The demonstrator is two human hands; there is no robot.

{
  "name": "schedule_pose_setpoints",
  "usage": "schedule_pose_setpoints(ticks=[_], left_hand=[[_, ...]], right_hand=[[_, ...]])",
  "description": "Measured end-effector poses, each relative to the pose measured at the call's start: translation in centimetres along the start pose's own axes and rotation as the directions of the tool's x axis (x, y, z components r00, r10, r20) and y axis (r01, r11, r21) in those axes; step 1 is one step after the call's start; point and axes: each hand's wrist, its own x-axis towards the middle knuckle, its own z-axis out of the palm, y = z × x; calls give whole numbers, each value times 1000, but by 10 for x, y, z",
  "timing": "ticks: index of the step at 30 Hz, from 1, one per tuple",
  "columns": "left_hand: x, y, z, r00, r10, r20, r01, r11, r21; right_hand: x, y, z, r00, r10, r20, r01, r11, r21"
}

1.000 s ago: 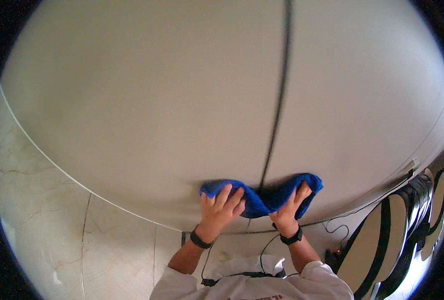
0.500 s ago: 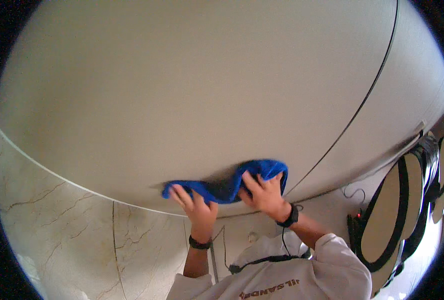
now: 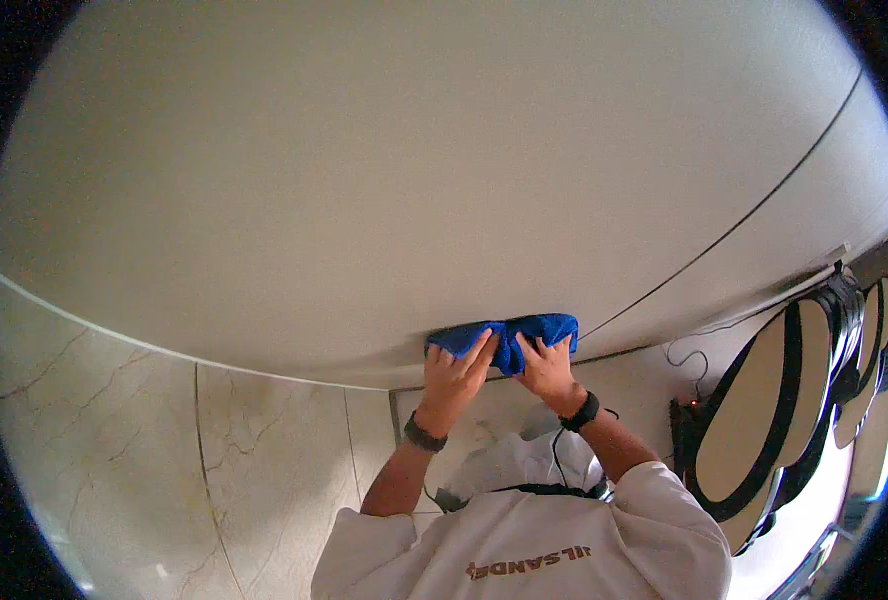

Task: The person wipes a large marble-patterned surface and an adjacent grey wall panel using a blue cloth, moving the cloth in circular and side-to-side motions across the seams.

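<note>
A blue cloth [image 3: 505,345] lies bunched against a large smooth beige panel [image 3: 384,200], close to the panel's lower edge. My left hand [image 3: 454,381] grips the cloth's left half, fingers pressed into it. On the right half is my right hand [image 3: 548,377], its fingers curled over the fabric. Both hands are close together, and the cloth folds up between them. Each wrist wears a dark band. Parts of the fingertips are hidden in the cloth.
A thin dark seam [image 3: 729,238] crosses the panel at right. Below the panel's pale edge are veined marble-look tiles [image 3: 114,440] at left. Rounded beige and black pieces [image 3: 749,430] stand at lower right, near a thin cable [image 3: 702,370].
My left hand has moved right and slightly up, drawing nearer to my right hand. The cloth, stretched out wide before, is now more bunched. The whole view has shifted somewhat.
</note>
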Motion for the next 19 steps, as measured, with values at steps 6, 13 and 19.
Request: schedule_pose_setpoints(ticks=[6, 13, 19], left_hand=[[-15, -9, 3, 989, -45, -139, 49, 998, 28], [-58, -15, -4, 958, -118, -263, 168, 969, 179], [-76, 6, -52, 830, -518, -205, 338, 761, -554]], right_hand=[[19, -10, 4, 997, -36, -73, 46, 988, 147], [15, -32, 26, 999, -47, 21, 42, 981, 188], [24, -49, 31, 905, -257, 339, -10, 784, 621]])
